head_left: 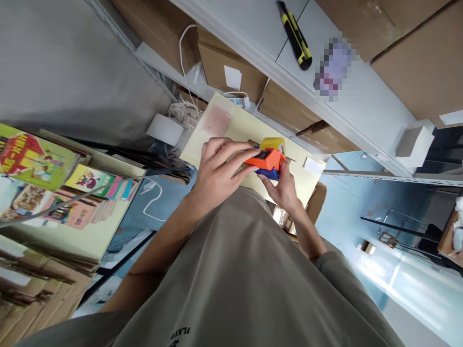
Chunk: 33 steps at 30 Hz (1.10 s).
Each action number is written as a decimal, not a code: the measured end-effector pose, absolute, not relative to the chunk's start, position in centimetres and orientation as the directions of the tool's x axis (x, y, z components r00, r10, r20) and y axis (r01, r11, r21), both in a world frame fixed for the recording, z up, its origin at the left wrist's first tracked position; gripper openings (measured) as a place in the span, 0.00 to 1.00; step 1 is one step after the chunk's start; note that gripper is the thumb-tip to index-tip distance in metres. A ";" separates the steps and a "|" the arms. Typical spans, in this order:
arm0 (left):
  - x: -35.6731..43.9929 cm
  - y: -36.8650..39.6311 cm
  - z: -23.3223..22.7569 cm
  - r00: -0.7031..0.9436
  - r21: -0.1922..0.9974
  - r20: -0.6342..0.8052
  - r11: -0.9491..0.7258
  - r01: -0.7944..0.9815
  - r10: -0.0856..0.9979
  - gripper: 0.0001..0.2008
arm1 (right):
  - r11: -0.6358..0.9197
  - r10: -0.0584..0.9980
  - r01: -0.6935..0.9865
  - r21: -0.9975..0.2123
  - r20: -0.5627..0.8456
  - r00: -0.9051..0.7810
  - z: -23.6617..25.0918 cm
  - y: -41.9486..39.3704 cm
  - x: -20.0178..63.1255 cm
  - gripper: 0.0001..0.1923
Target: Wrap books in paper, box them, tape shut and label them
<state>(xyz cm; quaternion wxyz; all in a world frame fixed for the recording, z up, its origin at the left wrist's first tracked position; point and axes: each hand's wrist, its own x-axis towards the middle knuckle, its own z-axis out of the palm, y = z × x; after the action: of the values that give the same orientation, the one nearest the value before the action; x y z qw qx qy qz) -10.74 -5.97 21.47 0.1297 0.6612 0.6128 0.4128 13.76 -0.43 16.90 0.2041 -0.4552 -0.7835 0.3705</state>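
Tape dispenser [272,159] holds yellow roll [270,142]

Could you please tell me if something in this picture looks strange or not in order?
One thing: on the white shelf, a purplish patch beside the utility knife is broken into coarse square blocks, so what it is cannot be told. The orange object held by the left hand and right hand shows no clear damage.

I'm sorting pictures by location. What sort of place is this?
Probably a stockroom or packing area: cardboard boxes on shelving, illustrated books to the left, and an orange-and-blue tape dispenser held between the left hand and right hand.
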 end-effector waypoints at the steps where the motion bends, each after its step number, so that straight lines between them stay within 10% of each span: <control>1: -11.2 -5.9 21.5 -0.087 0.678 0.377 -0.210 0.705 0.922 0.19 | 0.322 0.861 0.586 -0.744 -0.027 -0.508 16.9 -0.4 13.5 0.36; 15: -16.5 -2.8 17.9 -0.007 0.820 0.319 -0.272 0.504 0.948 0.20 | 0.405 0.871 0.811 -0.422 -0.092 -0.482 20.1 -1.0 10.2 0.37; 33: -21.3 -0.7 17.0 0.105 0.848 0.389 -0.401 0.347 0.915 0.14 | 0.180 0.965 0.904 -0.388 -0.110 -0.240 21.0 -4.9 4.4 0.37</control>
<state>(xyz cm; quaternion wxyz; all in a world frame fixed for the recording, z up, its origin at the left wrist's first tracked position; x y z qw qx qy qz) -21.35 -0.72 16.98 0.2939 0.6828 0.4619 0.4838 4.37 -4.94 21.05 0.0799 -0.6114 -0.7640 0.1900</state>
